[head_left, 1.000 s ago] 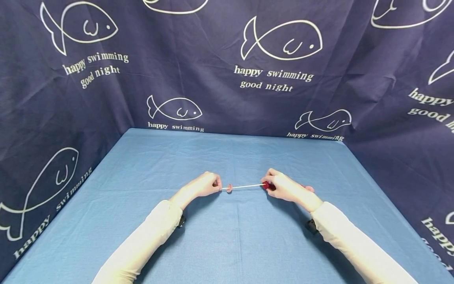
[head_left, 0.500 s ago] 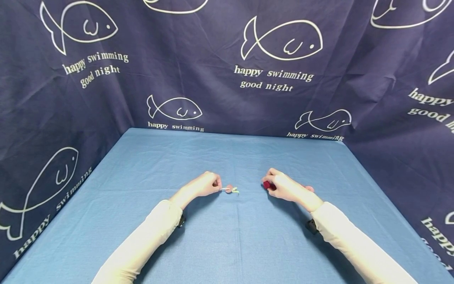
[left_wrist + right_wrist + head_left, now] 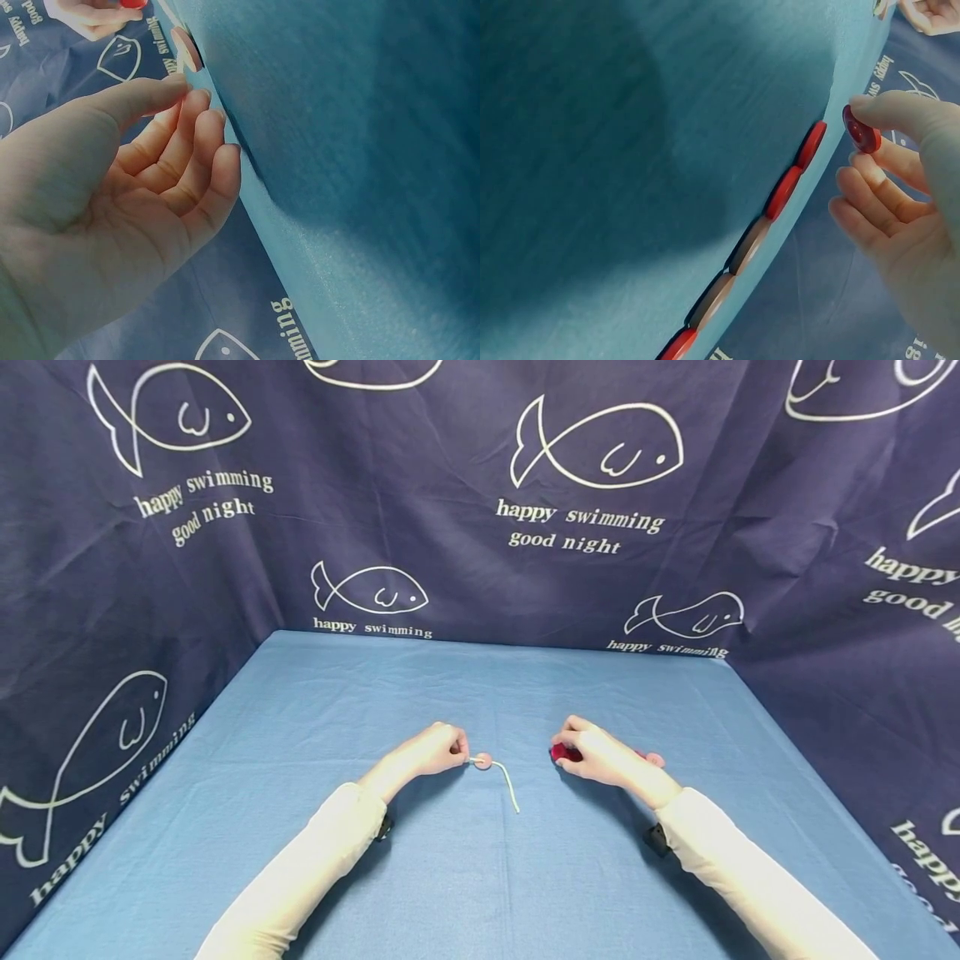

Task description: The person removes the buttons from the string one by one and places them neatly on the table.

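My left hand [image 3: 442,748] pinches a pale cord [image 3: 511,787] between thumb and index finger, close to a pinkish-brown button [image 3: 483,762]. The cord passes through that button, and its free end trails toward the front. In the left wrist view the button [image 3: 187,49] stands just beyond the fingertips. Over on the right, my right hand [image 3: 600,752] holds a red button [image 3: 861,133] between thumb and fingers, its holes visible in the right wrist view. Below this hand, several buttons lie in a row on the cloth, among them a red button [image 3: 812,146] and a brown button [image 3: 750,246].
A blue cloth [image 3: 420,877] covers the table. Dark blue curtains [image 3: 465,510] printed with fish and lettering hang at the back and both sides. The button row is partly hidden by the right hand in the head view; one pink button [image 3: 655,760] shows past the wrist.
The cord, earlier stretched straight between both hands, has come away from the right hand, sprung back beside the pinkish-brown button, then straightened toward the front. Both hands have hardly moved.
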Demonstrator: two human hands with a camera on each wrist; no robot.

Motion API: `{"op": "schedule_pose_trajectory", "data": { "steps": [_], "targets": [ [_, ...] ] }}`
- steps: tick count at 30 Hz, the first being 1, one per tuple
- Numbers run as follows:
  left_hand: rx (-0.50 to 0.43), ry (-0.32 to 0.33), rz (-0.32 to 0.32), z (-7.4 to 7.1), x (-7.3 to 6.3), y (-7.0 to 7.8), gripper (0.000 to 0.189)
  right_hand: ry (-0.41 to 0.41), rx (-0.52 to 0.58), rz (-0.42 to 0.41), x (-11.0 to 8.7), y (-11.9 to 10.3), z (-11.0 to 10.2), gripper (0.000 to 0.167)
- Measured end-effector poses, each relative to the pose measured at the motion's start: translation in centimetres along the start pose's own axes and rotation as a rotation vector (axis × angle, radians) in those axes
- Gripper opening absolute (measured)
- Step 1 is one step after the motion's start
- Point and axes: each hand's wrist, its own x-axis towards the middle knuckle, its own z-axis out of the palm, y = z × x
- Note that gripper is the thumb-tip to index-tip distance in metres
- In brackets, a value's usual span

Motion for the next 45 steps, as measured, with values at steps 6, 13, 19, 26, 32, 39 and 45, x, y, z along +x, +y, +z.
{"op": "schedule_pose_trajectory", "data": {
  "steps": [6,13,19,26,32,39,45],
  "targets": [
    [-0.012,0.010,0.002,0.0,-0.1,-0.1,0.009,0.003,-0.013,-0.002,0.4,-0.2,0.3,0.023],
    [-0.011,0.028,0.005,-0.1,-0.2,-0.1,0.009,-0.010,-0.007,0.013,0.8,-0.4,0.5,0.021],
    [-0.020,0.031,-0.010,0.1,-0.3,-0.3,0.009,-0.033,0.002,0.020,1.0,-0.5,0.8,0.021],
    [-0.020,0.031,-0.012,0.0,-0.4,-0.2,0.010,-0.035,0.015,0.008,1.1,-0.4,1.0,0.020],
    [-0.001,0.034,-0.008,-0.1,-0.3,-0.3,0.010,-0.034,0.016,0.001,1.2,-0.3,1.0,0.020],
    [0.005,0.042,0.006,-0.1,-0.3,-0.3,0.011,-0.061,0.013,-0.004,1.1,0.0,1.1,0.019],
    [0.008,0.044,0.014,-0.1,-0.3,-0.3,0.012,-0.092,0.013,-0.005,1.1,0.3,1.2,0.020]
  ]
}}
